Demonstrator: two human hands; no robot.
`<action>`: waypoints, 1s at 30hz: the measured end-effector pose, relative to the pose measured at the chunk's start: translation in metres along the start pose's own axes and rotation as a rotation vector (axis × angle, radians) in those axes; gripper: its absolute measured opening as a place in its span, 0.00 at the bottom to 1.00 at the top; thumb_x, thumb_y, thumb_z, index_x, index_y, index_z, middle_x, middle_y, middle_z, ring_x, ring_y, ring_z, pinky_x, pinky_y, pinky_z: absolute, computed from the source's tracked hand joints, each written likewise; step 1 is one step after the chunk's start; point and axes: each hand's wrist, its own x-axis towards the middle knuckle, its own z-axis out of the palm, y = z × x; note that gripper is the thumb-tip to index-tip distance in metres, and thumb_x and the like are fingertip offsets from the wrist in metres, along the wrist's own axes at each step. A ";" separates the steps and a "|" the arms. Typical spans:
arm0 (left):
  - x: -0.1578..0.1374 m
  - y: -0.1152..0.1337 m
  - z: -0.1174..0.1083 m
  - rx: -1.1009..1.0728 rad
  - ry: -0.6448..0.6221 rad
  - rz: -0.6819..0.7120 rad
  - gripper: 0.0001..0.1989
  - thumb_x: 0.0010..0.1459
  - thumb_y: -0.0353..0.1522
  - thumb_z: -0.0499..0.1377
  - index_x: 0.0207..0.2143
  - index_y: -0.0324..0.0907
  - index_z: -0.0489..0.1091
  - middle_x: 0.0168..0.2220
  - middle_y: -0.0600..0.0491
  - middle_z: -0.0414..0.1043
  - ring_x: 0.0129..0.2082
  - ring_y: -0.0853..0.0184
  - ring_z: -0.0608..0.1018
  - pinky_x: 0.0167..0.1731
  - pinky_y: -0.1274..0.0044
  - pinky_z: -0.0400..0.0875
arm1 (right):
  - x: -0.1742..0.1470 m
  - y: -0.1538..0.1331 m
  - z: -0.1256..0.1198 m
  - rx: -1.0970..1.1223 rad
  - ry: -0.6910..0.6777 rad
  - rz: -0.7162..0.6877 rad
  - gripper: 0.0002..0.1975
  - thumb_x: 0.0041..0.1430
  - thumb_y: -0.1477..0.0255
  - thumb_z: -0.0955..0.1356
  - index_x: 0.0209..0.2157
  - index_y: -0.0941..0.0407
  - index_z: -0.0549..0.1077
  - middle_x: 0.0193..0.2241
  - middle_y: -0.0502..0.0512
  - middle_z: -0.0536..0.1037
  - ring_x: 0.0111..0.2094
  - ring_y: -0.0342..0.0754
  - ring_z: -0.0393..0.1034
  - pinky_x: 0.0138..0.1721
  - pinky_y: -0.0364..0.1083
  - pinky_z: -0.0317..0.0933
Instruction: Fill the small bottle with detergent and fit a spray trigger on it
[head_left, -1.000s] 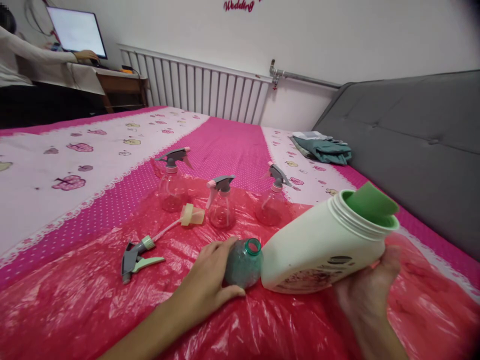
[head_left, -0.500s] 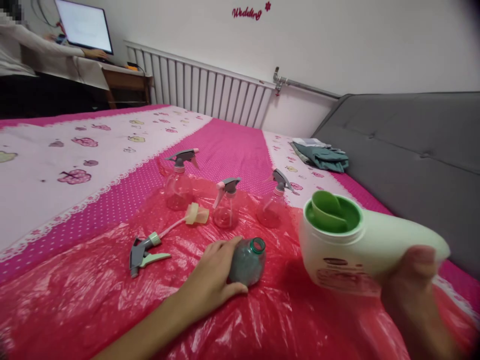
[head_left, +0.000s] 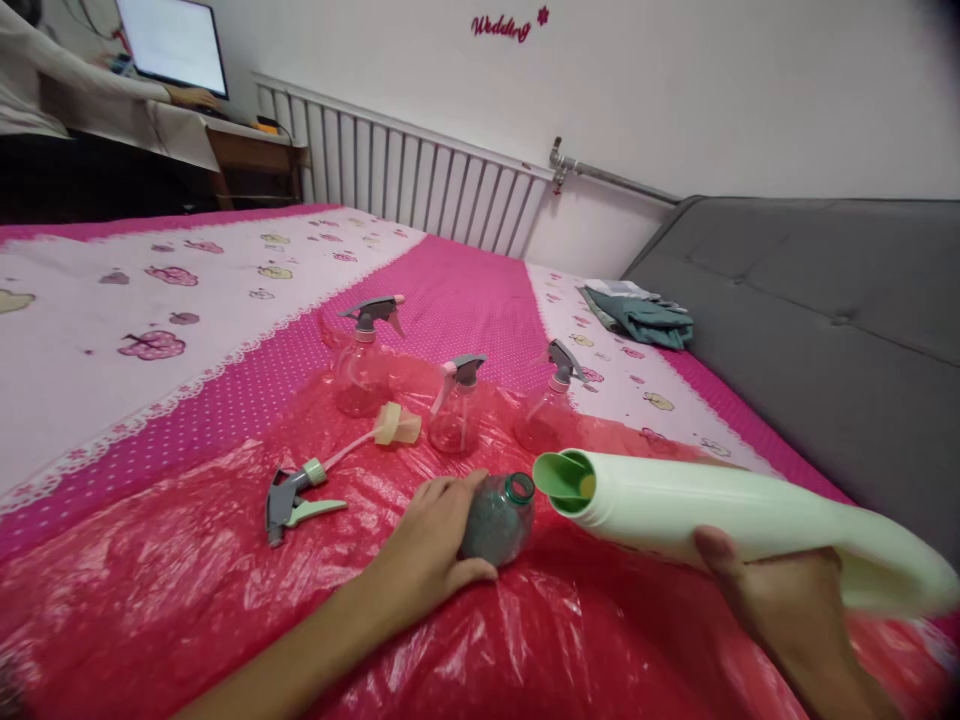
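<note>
From here I see the left hand [head_left: 435, 530] curl its fingers round a small green bottle [head_left: 498, 522]. The right hand [head_left: 791, 595] grips a big pale bottle [head_left: 660, 500], tipped, its spout [head_left: 553, 475] nearby.

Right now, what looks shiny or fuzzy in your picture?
Head view: white glare streaks the red plastic; head view: the screen glows almost plain white; head view: the jug looks smeared at its right end.
</note>
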 end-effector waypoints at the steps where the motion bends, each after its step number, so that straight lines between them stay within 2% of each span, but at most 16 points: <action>1: 0.000 0.000 0.000 -0.001 0.000 -0.003 0.48 0.52 0.35 0.78 0.70 0.44 0.58 0.64 0.39 0.70 0.64 0.42 0.71 0.64 0.51 0.65 | 0.001 0.010 0.000 -0.058 0.013 -0.066 0.37 0.46 0.37 0.71 0.40 0.57 0.79 0.37 0.65 0.80 0.46 0.66 0.76 0.51 0.60 0.71; 3: 0.001 0.000 0.000 -0.001 0.001 -0.007 0.49 0.51 0.35 0.78 0.70 0.44 0.58 0.64 0.39 0.70 0.64 0.42 0.70 0.64 0.52 0.65 | 0.004 0.022 -0.001 -0.160 0.001 -0.183 0.34 0.53 0.40 0.69 0.43 0.56 0.80 0.36 0.62 0.80 0.44 0.64 0.77 0.47 0.57 0.72; 6: 0.001 -0.001 0.001 -0.003 -0.004 0.003 0.49 0.51 0.35 0.78 0.70 0.43 0.58 0.64 0.39 0.70 0.63 0.42 0.71 0.64 0.52 0.65 | 0.007 0.024 -0.002 -0.265 0.005 -0.305 0.32 0.59 0.42 0.66 0.48 0.54 0.80 0.36 0.59 0.80 0.44 0.63 0.77 0.45 0.57 0.71; 12: 0.002 -0.001 0.001 0.011 -0.014 0.016 0.48 0.52 0.36 0.78 0.69 0.42 0.58 0.63 0.38 0.70 0.62 0.42 0.71 0.63 0.51 0.65 | 0.009 0.016 -0.003 -0.338 0.042 -0.441 0.33 0.63 0.44 0.64 0.56 0.53 0.78 0.42 0.58 0.82 0.48 0.65 0.77 0.47 0.58 0.69; 16: 0.002 -0.001 0.002 0.014 -0.009 0.025 0.48 0.52 0.36 0.78 0.69 0.40 0.59 0.63 0.37 0.70 0.62 0.41 0.71 0.63 0.51 0.65 | 0.011 0.007 -0.005 -0.341 0.064 -0.494 0.33 0.65 0.44 0.63 0.58 0.53 0.77 0.46 0.59 0.81 0.50 0.65 0.76 0.47 0.59 0.68; 22: 0.002 -0.004 0.004 0.011 0.004 0.042 0.48 0.53 0.35 0.77 0.70 0.42 0.57 0.63 0.38 0.70 0.62 0.42 0.70 0.62 0.51 0.66 | 0.012 -0.015 -0.007 -0.312 0.125 -0.498 0.35 0.65 0.41 0.61 0.58 0.52 0.77 0.48 0.60 0.80 0.54 0.69 0.74 0.52 0.64 0.66; 27: 0.001 -0.001 0.002 0.005 0.006 0.034 0.47 0.53 0.34 0.77 0.69 0.43 0.58 0.62 0.39 0.70 0.61 0.42 0.71 0.62 0.51 0.66 | 0.016 -0.015 -0.009 -0.332 0.125 -0.512 0.34 0.66 0.42 0.61 0.58 0.51 0.77 0.52 0.60 0.79 0.55 0.69 0.73 0.50 0.63 0.66; 30: 0.001 0.001 0.000 -0.001 0.000 0.025 0.47 0.53 0.34 0.77 0.69 0.45 0.57 0.62 0.40 0.70 0.61 0.43 0.71 0.62 0.52 0.66 | 0.021 -0.010 -0.011 -0.388 0.106 -0.578 0.34 0.66 0.43 0.62 0.61 0.51 0.75 0.52 0.60 0.78 0.53 0.68 0.74 0.49 0.61 0.67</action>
